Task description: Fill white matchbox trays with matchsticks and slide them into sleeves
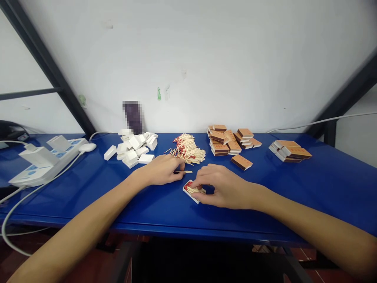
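Observation:
Between the thumb and fingers of my left hand (167, 169) are a few matches (187, 171), their pale ends pointing right. Just to the right, a white matchbox tray (191, 195) lies on the blue table, partly filled with red-headed matches (193, 190). Over this tray curls my right hand (219, 186), thumb and index finger pinched on the matches in it. The hand hides the tray's right part. A loose heap of matches (190, 148) spreads right behind my left hand.
White empty-looking trays (132, 147) are piled at the back left. Brown matchboxes (229, 141) are heaped back right, one matchbox (241, 162) apart in front. More matchboxes (290, 151) sit farther right. A power strip (48, 167) with cables occupies the left of the table (141, 212).

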Demonstrator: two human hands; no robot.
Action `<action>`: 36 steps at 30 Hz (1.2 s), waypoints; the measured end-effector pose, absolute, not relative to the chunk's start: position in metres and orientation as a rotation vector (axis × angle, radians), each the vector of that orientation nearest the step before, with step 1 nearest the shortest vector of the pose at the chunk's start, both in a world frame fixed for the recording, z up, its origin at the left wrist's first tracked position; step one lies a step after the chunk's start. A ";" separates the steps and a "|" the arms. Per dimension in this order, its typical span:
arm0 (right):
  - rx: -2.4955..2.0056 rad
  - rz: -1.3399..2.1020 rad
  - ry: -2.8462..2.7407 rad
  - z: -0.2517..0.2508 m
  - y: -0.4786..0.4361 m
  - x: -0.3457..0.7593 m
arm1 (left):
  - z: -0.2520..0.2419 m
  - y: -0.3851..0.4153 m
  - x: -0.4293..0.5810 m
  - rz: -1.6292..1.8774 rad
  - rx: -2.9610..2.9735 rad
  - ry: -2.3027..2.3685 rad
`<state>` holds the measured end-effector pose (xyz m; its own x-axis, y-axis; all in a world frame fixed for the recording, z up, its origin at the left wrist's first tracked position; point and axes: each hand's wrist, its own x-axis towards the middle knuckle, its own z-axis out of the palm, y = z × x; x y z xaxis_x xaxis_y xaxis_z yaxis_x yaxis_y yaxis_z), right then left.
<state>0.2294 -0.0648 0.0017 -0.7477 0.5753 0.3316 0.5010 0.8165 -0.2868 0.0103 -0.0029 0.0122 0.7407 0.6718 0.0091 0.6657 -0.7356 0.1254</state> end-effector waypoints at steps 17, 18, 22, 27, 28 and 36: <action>-0.781 0.057 -2.677 -0.007 -0.054 0.233 | 0.004 -0.001 0.008 0.137 2.909 0.917; -0.774 0.071 -2.668 -0.008 -0.053 0.234 | 0.004 -0.001 0.008 0.141 2.909 0.919; -0.762 0.126 -2.628 -0.006 -0.051 0.236 | 0.004 0.000 0.008 0.137 2.927 0.937; -0.907 0.082 -2.572 -0.003 -0.050 0.237 | 0.005 0.000 0.008 0.151 2.953 0.949; -0.922 0.096 -2.570 -0.003 -0.050 0.237 | 0.004 0.000 0.007 0.158 2.949 0.946; -0.878 0.266 -2.574 -0.007 -0.042 0.240 | 0.005 -0.004 0.010 0.177 2.929 0.912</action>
